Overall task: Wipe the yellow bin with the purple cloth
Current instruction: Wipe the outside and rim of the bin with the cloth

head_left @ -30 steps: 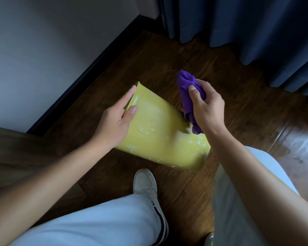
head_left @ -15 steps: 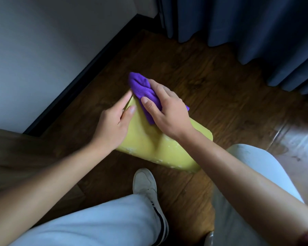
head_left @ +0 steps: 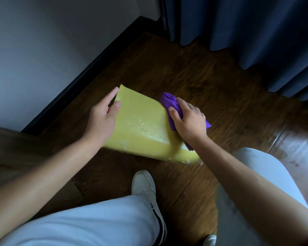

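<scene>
The right hand (head_left: 188,119) curled round the bunched purple cloth (head_left: 169,102), pressing it against the right edge of the yellow bin (head_left: 140,125). The left hand (head_left: 103,116) gripped the bin's left edge, thumb on its flat face. The smooth, tilted bin hung above the dark wooden floor (head_left: 212,86); pale flecks marked its surface, and its opening was hidden.

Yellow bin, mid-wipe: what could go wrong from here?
1. The left hand steadies the yellow bin only at one edge; a hard stroke might slip it.
2. The right hand holds the purple cloth bunched at the bin's far edge, so pale residue mid-face may get missed.
</scene>
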`<state>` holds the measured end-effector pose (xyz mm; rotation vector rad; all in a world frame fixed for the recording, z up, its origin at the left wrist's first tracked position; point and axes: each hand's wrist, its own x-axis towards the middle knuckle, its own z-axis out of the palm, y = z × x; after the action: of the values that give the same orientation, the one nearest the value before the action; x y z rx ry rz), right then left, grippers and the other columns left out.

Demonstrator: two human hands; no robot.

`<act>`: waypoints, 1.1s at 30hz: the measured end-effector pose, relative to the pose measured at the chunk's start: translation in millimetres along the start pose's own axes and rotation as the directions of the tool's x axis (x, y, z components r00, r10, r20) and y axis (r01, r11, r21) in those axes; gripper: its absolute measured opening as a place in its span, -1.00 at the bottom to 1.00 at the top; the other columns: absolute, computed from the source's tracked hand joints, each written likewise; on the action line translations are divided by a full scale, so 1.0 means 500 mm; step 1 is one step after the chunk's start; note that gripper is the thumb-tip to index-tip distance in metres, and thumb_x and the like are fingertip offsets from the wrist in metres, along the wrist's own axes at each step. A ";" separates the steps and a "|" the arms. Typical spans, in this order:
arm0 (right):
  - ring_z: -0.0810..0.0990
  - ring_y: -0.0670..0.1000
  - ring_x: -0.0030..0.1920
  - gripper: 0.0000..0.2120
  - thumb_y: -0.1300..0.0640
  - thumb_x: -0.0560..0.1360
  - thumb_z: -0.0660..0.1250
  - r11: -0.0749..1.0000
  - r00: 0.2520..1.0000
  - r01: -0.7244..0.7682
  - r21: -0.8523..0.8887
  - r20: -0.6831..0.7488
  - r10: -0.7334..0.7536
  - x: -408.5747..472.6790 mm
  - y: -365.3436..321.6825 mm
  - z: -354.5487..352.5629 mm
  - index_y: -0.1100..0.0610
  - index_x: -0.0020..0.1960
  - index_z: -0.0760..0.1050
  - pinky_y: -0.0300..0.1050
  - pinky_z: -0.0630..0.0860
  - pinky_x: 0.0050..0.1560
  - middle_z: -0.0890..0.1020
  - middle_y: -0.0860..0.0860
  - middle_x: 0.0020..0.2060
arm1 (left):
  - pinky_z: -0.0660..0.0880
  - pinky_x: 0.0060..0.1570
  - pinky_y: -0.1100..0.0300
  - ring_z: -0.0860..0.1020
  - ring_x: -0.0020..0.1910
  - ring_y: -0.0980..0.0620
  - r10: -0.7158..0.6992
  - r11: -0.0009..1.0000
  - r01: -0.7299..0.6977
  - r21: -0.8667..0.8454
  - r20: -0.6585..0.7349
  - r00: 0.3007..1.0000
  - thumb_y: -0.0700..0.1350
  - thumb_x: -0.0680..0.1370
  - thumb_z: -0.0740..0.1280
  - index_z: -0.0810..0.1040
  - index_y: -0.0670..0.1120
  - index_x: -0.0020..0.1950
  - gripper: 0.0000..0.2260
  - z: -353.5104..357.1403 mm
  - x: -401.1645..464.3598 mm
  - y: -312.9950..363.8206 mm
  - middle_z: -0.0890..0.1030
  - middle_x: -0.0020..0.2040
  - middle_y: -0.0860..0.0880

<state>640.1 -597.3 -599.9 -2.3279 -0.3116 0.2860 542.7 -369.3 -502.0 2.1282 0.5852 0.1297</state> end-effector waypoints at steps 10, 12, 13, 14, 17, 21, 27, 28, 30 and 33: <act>0.60 0.22 0.08 -0.50 -0.22 0.64 0.15 0.907 0.907 -0.419 0.045 0.061 0.416 0.039 0.089 -0.031 -0.08 0.53 0.34 0.08 0.58 0.08 0.62 0.13 0.20 | 0.36 0.49 -0.17 0.42 0.51 0.06 0.022 0.998 -0.022 -0.057 0.001 1.000 -0.07 0.72 0.22 0.33 0.29 0.54 -0.57 -0.005 0.012 -0.001 0.46 0.53 0.06; 0.57 0.15 -0.02 -0.52 -0.20 0.65 0.16 0.894 0.897 -0.442 0.077 0.055 0.439 0.043 0.097 -0.030 -0.08 0.53 0.35 0.02 0.55 -0.01 0.62 0.11 0.17 | 0.39 0.47 -0.17 0.45 0.49 0.06 0.012 0.998 -0.013 -0.061 -0.012 1.000 -0.07 0.72 0.22 0.34 0.30 0.53 -0.58 -0.007 0.010 0.000 0.49 0.51 0.05; 0.55 0.13 -0.03 -0.53 -0.19 0.65 0.16 0.888 0.893 -0.450 0.090 0.049 0.448 0.044 0.100 -0.030 -0.09 0.52 0.36 0.00 0.53 -0.03 0.62 0.10 0.17 | 0.41 0.46 -0.16 0.47 0.47 0.07 0.002 0.998 -0.004 -0.059 -0.020 1.000 -0.07 0.72 0.22 0.34 0.29 0.53 -0.58 -0.007 0.008 0.002 0.50 0.49 0.05; 0.56 0.14 -0.02 -0.54 -0.19 0.66 0.16 0.881 0.886 -0.463 0.102 0.045 0.461 0.046 0.104 -0.031 -0.09 0.52 0.37 0.00 0.53 -0.02 0.63 0.09 0.17 | 0.43 0.44 -0.13 0.49 0.44 0.09 -0.008 0.998 0.006 -0.059 -0.027 1.000 -0.08 0.72 0.21 0.36 0.26 0.54 -0.59 -0.007 0.006 0.002 0.52 0.47 0.05; 0.62 0.21 0.11 -0.57 -0.15 0.65 0.20 0.851 0.859 -0.512 0.115 0.043 0.511 0.051 0.116 -0.041 -0.08 0.48 0.42 0.05 0.57 0.08 0.63 0.11 0.20 | 0.44 0.45 -0.03 0.50 0.42 0.15 -0.021 0.999 0.019 -0.038 -0.051 0.998 -0.10 0.73 0.21 0.40 0.14 0.55 -0.61 -0.006 0.000 0.008 0.53 0.45 0.08; 0.63 0.26 0.16 -0.60 -0.09 0.65 0.23 0.829 0.836 -0.534 0.164 -0.047 0.547 0.055 0.125 -0.057 -0.05 0.46 0.44 0.10 0.57 0.12 0.63 0.15 0.24 | 0.40 0.48 0.00 0.45 0.46 0.13 -0.026 0.999 0.023 -0.038 -0.063 0.998 -0.11 0.73 0.20 0.39 0.09 0.57 -0.61 -0.005 -0.003 0.015 0.49 0.49 0.08; 0.60 0.09 0.21 -0.55 -0.12 0.64 0.24 0.966 0.930 -0.075 0.247 -0.332 0.157 0.063 0.031 -0.097 -0.05 0.50 0.42 0.13 0.56 0.20 0.59 0.05 0.27 | 0.30 0.54 -0.01 0.35 0.53 0.15 -0.032 0.995 0.025 -0.099 -0.070 0.997 -0.08 0.74 0.16 0.37 0.12 0.58 -0.61 0.005 -0.001 0.036 0.40 0.56 0.13; 0.60 0.05 0.20 -0.55 -0.11 0.64 0.25 0.963 0.939 0.015 0.268 -0.336 0.079 0.059 0.001 -0.098 -0.04 0.49 0.44 0.10 0.56 0.21 0.59 0.03 0.26 | 0.30 0.54 -0.04 0.35 0.54 0.14 -0.025 0.993 0.019 -0.116 -0.049 0.998 -0.06 0.74 0.16 0.36 0.12 0.59 -0.60 0.008 0.001 0.039 0.40 0.56 0.12; 0.61 0.01 0.19 -0.57 -0.08 0.63 0.27 0.940 0.935 0.178 0.290 -0.347 -0.070 0.046 -0.062 -0.091 0.02 0.47 0.48 0.05 0.56 0.21 0.60 0.02 0.25 | 0.30 0.55 -0.04 0.34 0.55 0.13 0.005 0.994 -0.007 -0.107 -0.017 1.000 -0.03 0.73 0.17 0.32 0.12 0.60 -0.58 0.017 0.000 0.043 0.37 0.58 0.11; 0.60 0.08 0.20 -0.58 -0.03 0.63 0.31 0.902 0.904 0.335 0.273 -0.361 -0.227 0.018 -0.147 -0.058 0.09 0.44 0.52 -0.01 0.51 0.24 0.62 0.08 0.25 | 0.25 0.57 0.06 0.29 0.57 0.15 0.054 0.998 -0.055 -0.024 -0.013 0.998 -0.06 0.74 0.15 0.26 0.04 0.64 -0.56 0.033 -0.004 0.055 0.34 0.60 0.07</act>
<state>646.8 -563.5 -528.2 -1.9233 -0.4027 -0.1783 555.9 -395.8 -489.8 2.1217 0.5302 0.1793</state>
